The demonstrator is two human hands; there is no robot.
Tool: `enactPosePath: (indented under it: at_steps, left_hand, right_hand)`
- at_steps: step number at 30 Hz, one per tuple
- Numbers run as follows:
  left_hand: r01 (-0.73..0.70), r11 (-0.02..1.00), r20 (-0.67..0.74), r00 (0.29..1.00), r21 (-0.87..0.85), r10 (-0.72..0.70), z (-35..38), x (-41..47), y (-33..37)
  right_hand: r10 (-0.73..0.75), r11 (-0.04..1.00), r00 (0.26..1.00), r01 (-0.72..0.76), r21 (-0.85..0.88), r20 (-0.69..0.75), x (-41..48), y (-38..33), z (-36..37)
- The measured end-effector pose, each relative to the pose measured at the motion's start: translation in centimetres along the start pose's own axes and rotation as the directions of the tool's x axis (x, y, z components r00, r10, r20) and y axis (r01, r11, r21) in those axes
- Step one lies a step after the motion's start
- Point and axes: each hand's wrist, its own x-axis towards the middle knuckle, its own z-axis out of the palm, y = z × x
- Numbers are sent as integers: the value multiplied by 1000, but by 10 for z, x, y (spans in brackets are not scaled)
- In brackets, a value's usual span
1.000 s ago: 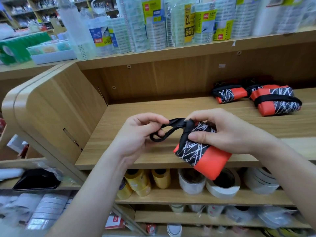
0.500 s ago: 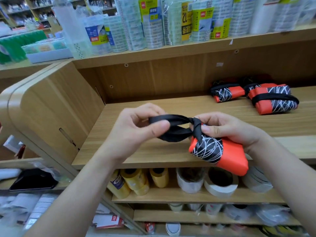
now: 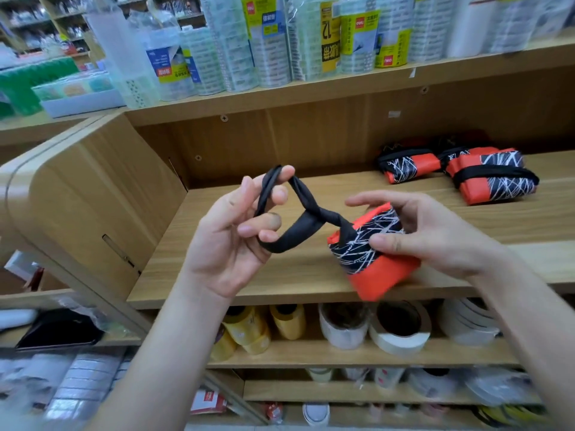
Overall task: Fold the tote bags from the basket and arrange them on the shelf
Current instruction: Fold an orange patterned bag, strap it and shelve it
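Down at the bottom edge both forearms run out of view, and the lowest shelves are too blurred to read. Just above, the left hand (image 3: 236, 241) is turned palm-up, its fingers hooked through the loop of a black strap (image 3: 298, 213) and stretching it wide. The strap is twisted once between the hands. The right hand (image 3: 426, 231) pinches a rolled red and black bag (image 3: 370, 262), thumb on the patterned front, other fingers mostly hidden behind it, forefinger stretched over the top. That bag is held in the air before the front edge of the wooden shelf (image 3: 280, 281), with tape rolls (image 3: 398, 331) on the board beneath. Farther back on the shelf lies a strapped bundle (image 3: 491, 178), and just beside it a second bundle (image 3: 407, 166), its rear in shadow. Packs (image 3: 280, 42) on top are cut off.
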Motion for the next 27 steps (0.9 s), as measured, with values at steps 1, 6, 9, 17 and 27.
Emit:
enactPosePath:
  at_steps: [1,6,9,17,27]
  left_hand:
    - [8,1000,11,1000,3,-8,1,0,-1]
    - [29,998,82,996,-47,-25,14,10,-1]
    - [77,986,130,990,-149,-58,19,14,-7]
    - [176,980,187,970,-98,-155,22,11,-4]
    - [129,986,-371,925,105,-81,34,13,-14]
  right_hand:
    - [-40,979,997,25,-200,-73,-1,-8,-2]
    - [-440,609,876,129,-782,-198,6,-10,15]
    - [-542,547,823,192,-815,-169,5,-3,29]
    - [-481,284,862,328,-901,162,-11,-16,33]
    - [-399,420,916,214,-882,32,-13,-12,30]
